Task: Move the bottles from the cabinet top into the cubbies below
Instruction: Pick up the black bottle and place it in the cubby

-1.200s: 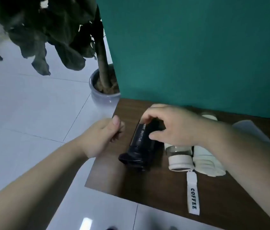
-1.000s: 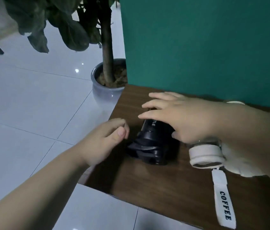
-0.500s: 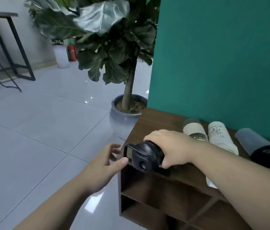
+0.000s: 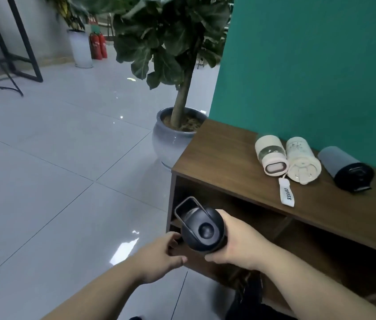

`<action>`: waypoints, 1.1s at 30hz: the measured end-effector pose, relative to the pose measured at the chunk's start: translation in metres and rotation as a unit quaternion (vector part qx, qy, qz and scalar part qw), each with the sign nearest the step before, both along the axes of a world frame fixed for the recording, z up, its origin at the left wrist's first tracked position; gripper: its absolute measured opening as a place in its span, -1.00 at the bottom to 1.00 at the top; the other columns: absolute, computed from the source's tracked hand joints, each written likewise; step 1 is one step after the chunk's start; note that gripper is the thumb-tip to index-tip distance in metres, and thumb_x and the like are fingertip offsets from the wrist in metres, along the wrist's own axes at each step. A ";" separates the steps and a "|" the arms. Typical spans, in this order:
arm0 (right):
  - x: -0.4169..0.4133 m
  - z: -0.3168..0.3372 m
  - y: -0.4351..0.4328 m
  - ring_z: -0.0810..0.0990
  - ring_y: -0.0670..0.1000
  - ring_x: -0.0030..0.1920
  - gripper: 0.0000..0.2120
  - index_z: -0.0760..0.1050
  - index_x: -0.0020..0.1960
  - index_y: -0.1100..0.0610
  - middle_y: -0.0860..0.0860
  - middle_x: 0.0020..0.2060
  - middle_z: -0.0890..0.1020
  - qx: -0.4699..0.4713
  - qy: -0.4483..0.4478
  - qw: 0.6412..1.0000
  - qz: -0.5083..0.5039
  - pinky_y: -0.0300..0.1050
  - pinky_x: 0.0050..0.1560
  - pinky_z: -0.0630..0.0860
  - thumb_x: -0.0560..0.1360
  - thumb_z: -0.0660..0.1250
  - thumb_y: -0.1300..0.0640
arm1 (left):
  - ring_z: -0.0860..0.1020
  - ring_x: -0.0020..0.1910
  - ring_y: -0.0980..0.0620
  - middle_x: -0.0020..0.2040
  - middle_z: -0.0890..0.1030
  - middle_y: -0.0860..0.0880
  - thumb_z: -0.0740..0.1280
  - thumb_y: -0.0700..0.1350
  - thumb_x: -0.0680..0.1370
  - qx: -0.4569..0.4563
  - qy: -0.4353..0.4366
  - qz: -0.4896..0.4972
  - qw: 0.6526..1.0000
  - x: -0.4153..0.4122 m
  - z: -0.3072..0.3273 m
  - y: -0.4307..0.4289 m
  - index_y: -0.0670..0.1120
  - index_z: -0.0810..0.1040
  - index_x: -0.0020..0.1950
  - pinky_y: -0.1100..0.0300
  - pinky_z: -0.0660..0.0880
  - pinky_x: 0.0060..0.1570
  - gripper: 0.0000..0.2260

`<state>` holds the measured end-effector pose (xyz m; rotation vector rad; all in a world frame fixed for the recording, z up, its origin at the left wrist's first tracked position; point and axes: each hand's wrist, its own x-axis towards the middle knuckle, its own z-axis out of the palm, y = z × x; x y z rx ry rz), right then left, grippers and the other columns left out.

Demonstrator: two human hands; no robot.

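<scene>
A person's right hand (image 4: 237, 243) was wrapped around a black bottle (image 4: 202, 229), gripping its body with the lid end facing the camera and a loop handle sticking up at the upper left. The bottle was held in the air in front of the top-left cubby (image 4: 228, 209) of a dark wood cabinet (image 4: 217, 158), below the level of the cabinet top. The left hand (image 4: 159, 257) was just beside the bottle's lower left, fingers loosely curled and holding nothing; whether it touched the bottle could not be told. Three bottles lay on their sides on the cabinet top by a teal wall (image 4: 309, 65): a cream glass bottle (image 4: 271, 154) with a "COFFEE" tag (image 4: 286, 192), touching a cream bottle (image 4: 302, 161), and apart to the right a grey bottle with a black lid (image 4: 346, 168). A potted plant (image 4: 177, 125) stood on the tiled floor (image 4: 55, 169) beside the cabinet.
</scene>
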<state>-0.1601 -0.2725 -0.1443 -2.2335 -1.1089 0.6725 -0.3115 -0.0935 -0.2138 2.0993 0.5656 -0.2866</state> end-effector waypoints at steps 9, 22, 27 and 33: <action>0.050 -0.130 0.064 0.59 -0.22 0.09 -0.25 0.37 0.12 -0.24 -0.23 0.02 0.62 0.045 0.114 0.978 -0.168 -0.37 0.08 0.48 0.08 0.67 0.08 | 0.69 0.08 0.06 0.05 0.71 0.13 0.47 -0.05 0.41 -0.060 -0.004 0.041 0.997 0.097 -0.097 0.032 0.20 0.50 0.18 -0.02 0.65 0.19 -0.62; 0.097 -0.205 0.092 0.68 -0.17 0.10 -0.28 0.52 0.25 0.11 -0.05 0.09 0.71 0.141 0.125 0.945 -0.268 -0.21 0.21 0.56 0.15 0.70 0.31 | 0.61 0.18 -0.10 0.26 0.51 -0.02 0.44 0.03 0.49 0.021 -0.039 0.129 0.991 0.153 -0.145 0.032 0.06 0.46 0.39 -0.07 0.60 0.15 -0.52; 0.100 -0.213 0.096 0.68 -0.12 0.14 -0.22 0.52 0.27 0.11 -0.01 0.12 0.71 0.147 0.136 0.938 -0.281 -0.11 0.26 0.56 0.09 0.71 0.17 | 0.61 0.15 -0.16 0.24 0.52 -0.02 0.42 0.00 0.52 0.045 -0.031 0.160 0.986 0.159 -0.155 0.029 0.07 0.45 0.36 -0.08 0.61 0.10 -0.58; 0.096 -0.222 0.099 0.65 -0.11 0.19 -0.11 0.50 0.29 0.09 -0.04 0.16 0.70 0.147 0.112 0.935 -0.303 0.00 0.29 0.55 0.01 0.66 -0.08 | 0.60 0.18 -0.16 0.27 0.53 -0.01 0.37 0.00 0.56 0.071 -0.031 0.169 0.982 0.161 -0.165 0.024 0.09 0.40 0.43 -0.07 0.60 0.08 -0.56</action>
